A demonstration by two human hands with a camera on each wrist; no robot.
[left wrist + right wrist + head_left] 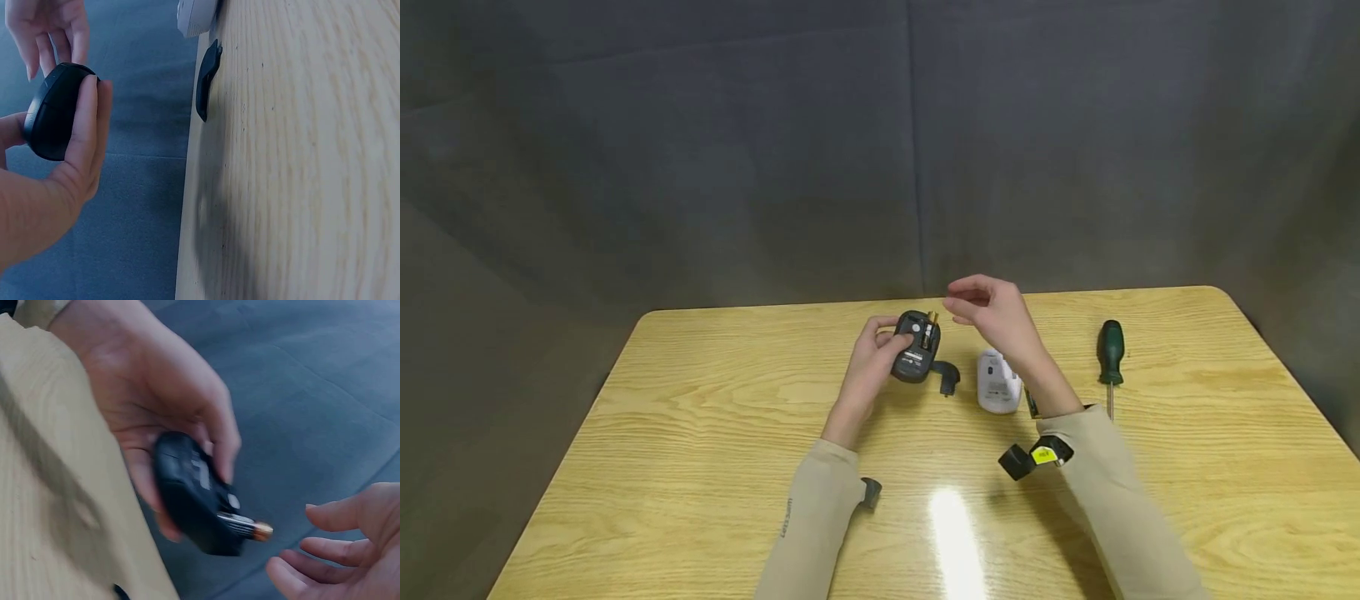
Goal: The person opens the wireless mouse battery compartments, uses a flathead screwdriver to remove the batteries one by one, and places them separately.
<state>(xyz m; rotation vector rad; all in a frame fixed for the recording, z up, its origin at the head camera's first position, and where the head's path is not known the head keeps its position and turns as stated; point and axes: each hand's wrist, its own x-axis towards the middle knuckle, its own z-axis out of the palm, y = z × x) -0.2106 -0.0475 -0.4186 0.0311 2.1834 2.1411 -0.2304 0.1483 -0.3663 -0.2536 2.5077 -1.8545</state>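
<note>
My left hand (867, 371) grips a black computer mouse (912, 368) with its underside turned up, thumb across the base. One end of a battery (932, 319) with a copper-coloured tip sticks out of the mouse's open compartment; the right wrist view shows the battery (245, 526) tilted out past the edge. Just to the right of it hovers my right hand (996, 317), fingers loosely bent and apart from the battery, holding nothing. Below the mouse on the table lies a black curved cover (947, 377), also visible in the left wrist view as a thin dark piece (207, 80).
A white mouse (998, 387) lies upside down under my right wrist. Beside it, a small dark green and silver piece (1032, 405) is partly hidden by the forearm. Farther right is a green-handled screwdriver (1111, 354). A dark curtain (775, 167) hangs behind the wooden table (700, 433).
</note>
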